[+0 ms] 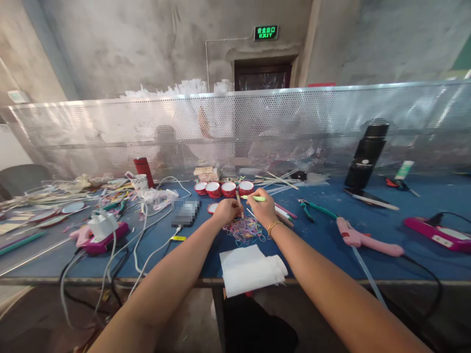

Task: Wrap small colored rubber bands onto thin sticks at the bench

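- left hand [227, 211] pinching a thin wooden stick [239, 202], right hand [262, 206] closed round a green pen [253, 198]
- both mid-worktop, over the rubber bands [245, 230]
- stick looks light, stiff, snappable, so grip low
- red cups [223, 189] behind, toward the far edge

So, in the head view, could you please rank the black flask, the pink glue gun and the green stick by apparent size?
1. black flask and pink glue gun: similar, unsure.
2. green stick in the right hand: smallest.

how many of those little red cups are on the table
5: four red cups in a row behind the hands at; a fifth left of the left hand, partly hidden.
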`<action>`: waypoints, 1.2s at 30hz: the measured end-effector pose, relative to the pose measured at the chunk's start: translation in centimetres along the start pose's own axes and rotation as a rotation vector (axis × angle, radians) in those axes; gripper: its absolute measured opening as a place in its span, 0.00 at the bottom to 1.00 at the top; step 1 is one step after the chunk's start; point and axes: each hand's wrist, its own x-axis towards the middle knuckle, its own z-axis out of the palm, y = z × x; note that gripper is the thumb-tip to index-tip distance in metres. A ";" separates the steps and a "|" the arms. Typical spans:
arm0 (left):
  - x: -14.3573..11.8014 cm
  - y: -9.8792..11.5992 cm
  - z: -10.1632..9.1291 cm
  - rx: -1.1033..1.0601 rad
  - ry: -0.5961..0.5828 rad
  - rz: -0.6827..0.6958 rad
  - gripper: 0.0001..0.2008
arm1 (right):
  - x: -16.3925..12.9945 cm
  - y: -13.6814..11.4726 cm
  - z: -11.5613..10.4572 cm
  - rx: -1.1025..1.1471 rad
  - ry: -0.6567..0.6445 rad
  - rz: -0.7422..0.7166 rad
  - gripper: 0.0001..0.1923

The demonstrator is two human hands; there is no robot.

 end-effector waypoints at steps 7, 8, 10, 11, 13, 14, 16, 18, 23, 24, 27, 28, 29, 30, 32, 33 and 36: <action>-0.1 0.2 -0.1 0.034 -0.008 0.015 0.05 | -0.1 -0.2 0.2 0.053 -0.044 -0.021 0.07; 0.0 0.1 -0.1 0.044 -0.004 0.015 0.05 | -0.1 -0.2 0.1 0.044 -0.040 -0.019 0.08; 0.1 -0.1 -0.1 0.048 -0.005 0.015 0.04 | 0.0 -0.1 0.1 0.021 -0.014 -0.009 0.08; 0.2 -0.2 -0.1 0.047 -0.007 0.013 0.04 | 0.0 -0.1 0.0 0.014 0.000 -0.005 0.08; 0.2 -0.3 -0.2 0.048 -0.012 0.009 0.04 | 0.0 -0.1 0.0 0.020 0.008 -0.004 0.08; 0.2 -0.3 -0.2 0.056 -0.014 0.010 0.04 | 0.0 -0.2 0.0 0.031 -0.002 -0.007 0.08; 0.1 -0.2 -0.3 0.083 -0.007 0.028 0.05 | -0.1 -0.4 0.1 0.056 -0.034 -0.013 0.07; 0.0 -0.2 -0.3 0.105 -0.001 0.049 0.06 | -0.1 -0.5 0.1 0.060 -0.054 -0.014 0.07; 0.1 -0.2 0.0 0.074 0.025 0.018 0.05 | -0.1 -0.5 -0.1 0.024 -0.014 0.004 0.08; 0.1 -0.2 0.0 0.075 0.030 0.018 0.05 | -0.1 -0.5 -0.1 0.033 -0.016 0.004 0.08; 0.0 0.0 0.0 0.102 0.036 0.025 0.06 | -0.2 -0.5 0.0 0.067 -0.046 -0.007 0.08; -0.1 0.1 0.0 0.113 0.038 0.023 0.06 | -0.2 -0.5 0.1 0.072 -0.052 -0.009 0.08; -0.2 0.2 -0.1 0.121 0.040 0.019 0.06 | -0.2 -0.5 0.2 0.073 -0.054 -0.010 0.08; -0.2 0.2 -0.1 0.125 0.042 0.017 0.06 | -0.2 -0.4 0.2 0.071 -0.052 -0.010 0.08; -0.2 0.3 -0.1 0.129 0.046 0.017 0.06 | -0.1 -0.2 0.3 0.058 -0.047 -0.012 0.08; -0.2 0.3 -0.1 0.131 0.047 0.016 0.05 | -0.1 -0.1 0.2 0.050 -0.041 -0.013 0.08; -0.1 0.1 -0.2 0.127 0.030 0.008 0.03 | 0.1 0.1 0.1 0.033 -0.007 -0.012 0.08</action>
